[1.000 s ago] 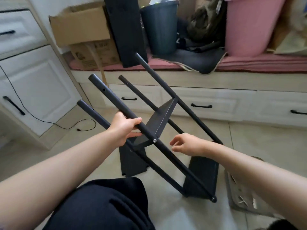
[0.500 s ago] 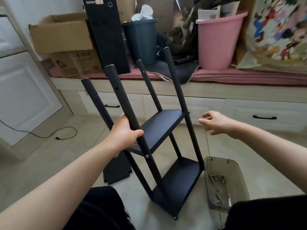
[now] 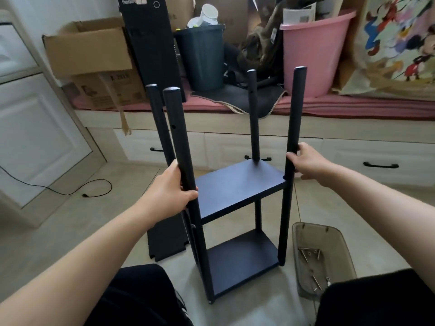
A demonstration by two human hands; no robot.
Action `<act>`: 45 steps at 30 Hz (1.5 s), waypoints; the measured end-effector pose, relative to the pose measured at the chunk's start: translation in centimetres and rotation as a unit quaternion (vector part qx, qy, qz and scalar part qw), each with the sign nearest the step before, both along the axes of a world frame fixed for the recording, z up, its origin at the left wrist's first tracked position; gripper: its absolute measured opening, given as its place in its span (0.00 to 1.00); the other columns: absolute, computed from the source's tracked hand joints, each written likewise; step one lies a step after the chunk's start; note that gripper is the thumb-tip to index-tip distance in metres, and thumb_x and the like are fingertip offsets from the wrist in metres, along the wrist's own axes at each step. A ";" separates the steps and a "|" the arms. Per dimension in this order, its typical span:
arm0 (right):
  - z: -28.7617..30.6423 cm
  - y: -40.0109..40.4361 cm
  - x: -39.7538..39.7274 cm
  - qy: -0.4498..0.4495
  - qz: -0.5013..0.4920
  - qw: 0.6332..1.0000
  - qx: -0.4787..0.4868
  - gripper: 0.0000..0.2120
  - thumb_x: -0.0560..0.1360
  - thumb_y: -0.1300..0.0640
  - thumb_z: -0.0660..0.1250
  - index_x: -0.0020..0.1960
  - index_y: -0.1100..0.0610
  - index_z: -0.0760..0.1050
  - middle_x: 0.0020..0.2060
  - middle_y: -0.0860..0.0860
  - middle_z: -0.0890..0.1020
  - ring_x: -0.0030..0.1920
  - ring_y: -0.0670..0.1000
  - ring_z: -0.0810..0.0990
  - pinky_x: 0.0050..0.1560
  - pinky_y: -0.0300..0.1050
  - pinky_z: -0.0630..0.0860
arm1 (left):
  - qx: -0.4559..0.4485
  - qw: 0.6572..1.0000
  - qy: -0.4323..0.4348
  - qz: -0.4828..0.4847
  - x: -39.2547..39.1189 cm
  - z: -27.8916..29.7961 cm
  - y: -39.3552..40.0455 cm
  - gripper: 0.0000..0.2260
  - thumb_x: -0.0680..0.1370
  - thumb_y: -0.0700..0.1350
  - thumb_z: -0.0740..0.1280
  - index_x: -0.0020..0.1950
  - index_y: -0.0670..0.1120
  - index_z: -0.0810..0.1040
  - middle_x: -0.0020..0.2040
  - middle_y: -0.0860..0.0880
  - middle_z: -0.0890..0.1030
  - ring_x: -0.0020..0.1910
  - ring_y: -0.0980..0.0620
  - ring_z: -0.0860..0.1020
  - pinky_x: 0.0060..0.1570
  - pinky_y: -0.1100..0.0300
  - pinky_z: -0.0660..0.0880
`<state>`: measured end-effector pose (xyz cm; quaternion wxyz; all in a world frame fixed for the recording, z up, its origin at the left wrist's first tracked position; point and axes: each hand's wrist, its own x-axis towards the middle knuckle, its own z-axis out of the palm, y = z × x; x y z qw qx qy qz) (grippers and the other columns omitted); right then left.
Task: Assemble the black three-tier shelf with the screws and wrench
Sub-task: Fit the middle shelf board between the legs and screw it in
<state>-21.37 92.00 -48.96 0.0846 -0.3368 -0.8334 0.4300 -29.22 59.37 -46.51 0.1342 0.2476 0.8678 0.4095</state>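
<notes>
The black shelf frame (image 3: 237, 187) stands upright on the floor between my knees, with two boards fitted on four round posts. My left hand (image 3: 171, 189) grips the near left post (image 3: 181, 147) just above the upper board. My right hand (image 3: 306, 161) holds the near right post (image 3: 293, 128) at about the same height, fingers wrapped round its far side. A loose black shelf board (image 3: 167, 238) lies flat on the floor behind the left posts. Several screws (image 3: 310, 255) lie in a clear plastic tray (image 3: 303, 234) to the right. No wrench is visible.
A window bench with drawers (image 3: 353, 158) runs behind the frame, loaded with a cardboard box (image 3: 89, 52), a black computer case (image 3: 150, 43), a dark bin (image 3: 202, 55) and a pink bucket (image 3: 313, 50). A white cabinet (image 3: 35, 137) and a black cable (image 3: 70, 189) are at left.
The frame has swung from tilted to upright on its feet. My right hand moved from open air onto the near right post. My left hand kept its hold on the left post.
</notes>
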 end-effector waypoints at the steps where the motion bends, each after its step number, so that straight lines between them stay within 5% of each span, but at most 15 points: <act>1: 0.1 0.2 0.1 -0.003 -0.004 1.000 0.003 0.10 0.83 0.51 0.57 0.60 0.55 0.67 0.54 0.60 0.80 0.52 0.61 0.81 0.51 0.57 0.80 | 0.000 1.000 0.003 -0.003 0.0 0.0 0.1 0.17 0.77 0.39 0.71 0.55 0.57 0.69 0.46 0.52 0.83 0.47 0.52 0.84 0.49 0.47 0.83; 4: 0.4 0.4 0.2 -0.016 -0.007 1.000 -0.009 0.10 0.84 0.51 0.54 0.60 0.56 0.67 0.54 0.60 0.81 0.52 0.63 0.82 0.57 0.61 0.78 | -0.006 1.000 0.020 -0.011 -0.1 0.3 0.7 0.19 0.78 0.39 0.71 0.62 0.54 0.67 0.46 0.52 0.83 0.47 0.52 0.83 0.49 0.47 0.83; 10: 0.8 -0.4 0.0 -0.043 -0.014 0.999 0.004 0.13 0.84 0.51 0.53 0.62 0.58 0.65 0.56 0.61 0.79 0.53 0.64 0.81 0.55 0.61 0.78 | 0.016 0.999 0.028 0.013 -0.8 0.7 0.6 0.17 0.77 0.36 0.71 0.55 0.54 0.70 0.48 0.51 0.82 0.47 0.53 0.83 0.49 0.50 0.83; 15: 1.2 -0.5 1.9 -0.066 0.018 0.997 0.028 0.13 0.84 0.51 0.56 0.64 0.57 0.67 0.54 0.58 0.80 0.50 0.59 0.82 0.50 0.59 0.80 | 0.020 0.998 0.050 0.022 -2.1 0.8 0.5 0.20 0.77 0.33 0.71 0.63 0.49 0.70 0.50 0.50 0.82 0.48 0.48 0.84 0.48 0.45 0.83; 21: 1.0 -1.1 4.4 -0.067 0.076 0.995 0.020 0.13 0.82 0.50 0.60 0.63 0.52 0.63 0.51 0.54 0.81 0.45 0.53 0.85 0.48 0.56 0.82 | 0.042 0.996 0.060 0.056 -4.2 -0.1 1.2 0.24 0.77 0.30 0.69 0.68 0.48 0.69 0.53 0.49 0.81 0.55 0.46 0.82 0.58 0.42 0.80; 31: 0.1 -2.2 5.6 -0.066 0.128 0.989 0.031 0.15 0.81 0.49 0.62 0.65 0.44 0.62 0.51 0.48 0.80 0.44 0.49 0.85 0.46 0.54 0.84 | 0.009 0.995 0.069 0.067 -5.4 -1.4 0.2 0.26 0.76 0.30 0.71 0.68 0.47 0.68 0.51 0.49 0.81 0.55 0.48 0.81 0.57 0.48 0.80; 36: 0.9 -1.7 5.8 -0.092 0.144 0.985 -0.004 0.12 0.80 0.45 0.64 0.61 0.41 0.67 0.51 0.42 0.79 0.41 0.45 0.86 0.39 0.44 0.82 | -0.107 0.982 0.105 0.115 -4.8 -1.3 0.5 0.18 0.78 0.37 0.70 0.66 0.43 0.70 0.50 0.46 0.79 0.50 0.46 0.79 0.45 0.56 0.74; 39: 1.0 -1.8 5.9 -0.089 0.141 0.986 -0.006 0.12 0.80 0.45 0.64 0.62 0.43 0.69 0.51 0.42 0.79 0.42 0.45 0.86 0.39 0.44 0.81 | -0.241 0.957 0.103 0.125 -3.5 -0.6 1.1 0.08 0.79 0.46 0.68 0.52 0.41 0.79 0.45 0.44 0.83 0.44 0.45 0.81 0.44 0.50 0.79; 42: 1.3 -1.9 6.0 -0.082 0.138 0.987 -0.004 0.11 0.79 0.44 0.63 0.60 0.43 0.70 0.50 0.41 0.80 0.43 0.46 0.85 0.43 0.46 0.82 | -0.304 0.947 0.070 0.075 -2.2 -0.3 2.3 0.12 0.80 0.49 0.67 0.43 0.42 0.80 0.32 0.49 0.85 0.35 0.49 0.85 0.47 0.50 0.82; 45: 1.8 -1.9 6.3 -0.056 0.130 0.990 0.006 0.11 0.79 0.42 0.63 0.60 0.43 0.71 0.50 0.43 0.81 0.44 0.46 0.85 0.46 0.49 0.83 | -0.316 0.944 0.086 -0.026 0.0 -0.9 4.8 0.12 0.80 0.52 0.67 0.44 0.44 0.81 0.37 0.50 0.86 0.36 0.50 0.85 0.47 0.52 0.82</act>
